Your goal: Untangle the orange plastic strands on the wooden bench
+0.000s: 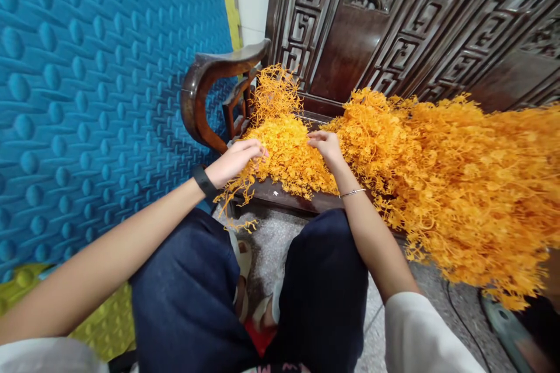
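A pile of orange, frilly plastic-looking pieces [286, 143] lies on a dark wooden bench seat [284, 199]. At the pile's left edge my left hand [240, 158], with a black band on its wrist, is closed with bent fingers. Loose orange strands [238, 192] hang just below it past the seat's front edge and appear to come from its grip. My right hand [324, 144], above a thin bracelet, is pinched at the pile's right side. What lies between its fingertips is too small to make out.
A much larger orange heap [464, 180] covers the bench to the right and spills over its front. The curved wooden armrest [192, 90] stands at left, beside blue foam matting [109, 99]. Behind rises the carved backrest [345, 49]. A black cable [466, 326] runs along the floor.
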`<state>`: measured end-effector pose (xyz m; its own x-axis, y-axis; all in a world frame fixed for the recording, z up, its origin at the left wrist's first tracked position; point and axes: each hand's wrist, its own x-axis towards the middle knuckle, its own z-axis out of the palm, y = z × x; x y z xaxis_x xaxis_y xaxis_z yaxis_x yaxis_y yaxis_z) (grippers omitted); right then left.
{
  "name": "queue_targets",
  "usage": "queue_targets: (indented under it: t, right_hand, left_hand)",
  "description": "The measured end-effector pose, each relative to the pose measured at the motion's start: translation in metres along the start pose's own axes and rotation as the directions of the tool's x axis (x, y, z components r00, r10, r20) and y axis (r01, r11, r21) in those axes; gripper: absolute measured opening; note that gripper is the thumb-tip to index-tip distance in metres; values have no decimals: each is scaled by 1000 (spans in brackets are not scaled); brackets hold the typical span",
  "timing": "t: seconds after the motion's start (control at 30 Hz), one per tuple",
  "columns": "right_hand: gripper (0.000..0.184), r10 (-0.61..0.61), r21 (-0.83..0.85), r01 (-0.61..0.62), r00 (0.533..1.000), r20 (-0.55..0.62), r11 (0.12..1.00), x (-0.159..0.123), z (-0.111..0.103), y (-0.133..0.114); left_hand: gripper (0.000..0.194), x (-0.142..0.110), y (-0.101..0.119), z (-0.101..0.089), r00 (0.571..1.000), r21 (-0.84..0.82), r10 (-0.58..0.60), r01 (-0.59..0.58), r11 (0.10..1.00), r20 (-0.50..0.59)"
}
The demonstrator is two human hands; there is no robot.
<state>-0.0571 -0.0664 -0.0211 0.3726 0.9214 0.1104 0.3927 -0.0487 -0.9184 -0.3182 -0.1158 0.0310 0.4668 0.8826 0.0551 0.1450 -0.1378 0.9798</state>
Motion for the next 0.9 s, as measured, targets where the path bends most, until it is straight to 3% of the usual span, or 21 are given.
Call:
queue_targets:
  t: [0.13, 0.23, 0.33, 0.43, 0.5, 0.73, 0.9]
  right_hand:
    - [17, -20, 2, 20, 998, -59, 1000, -2, 0, -3]
    - [12, -126, 89, 131, 990, -60, 987, -15, 4, -20]
    - [13, -258, 245, 216, 953, 157, 945, -39, 11, -42]
    - [23, -318, 357, 170, 855, 409, 918, -62, 21, -60]
    - [27, -339, 398, 147, 815, 470, 905, -73, 28, -67]
    - [31, -404, 459, 189, 807, 431, 868, -80, 39, -69]
    - [24, -418, 501, 218, 847, 329, 837, -81, 36, -71]
  left_hand:
    - [11, 0, -2, -1, 999, -5, 31, -31, 1000, 39]
    - [17, 1, -4, -3, 994, -12, 84, -83, 996, 70]
    - [22, 3, -8, -4, 985, -14, 126, -125, 992, 116]
    - [24, 4, -12, -5, 979, -20, 153, -152, 988, 131]
    - [25, 5, -14, -5, 977, -34, 167, -164, 986, 133]
    - [31, 1, -11, -5, 979, -21, 177, -176, 984, 104]
    - [46, -4, -3, -2, 982, -34, 188, -187, 982, 33]
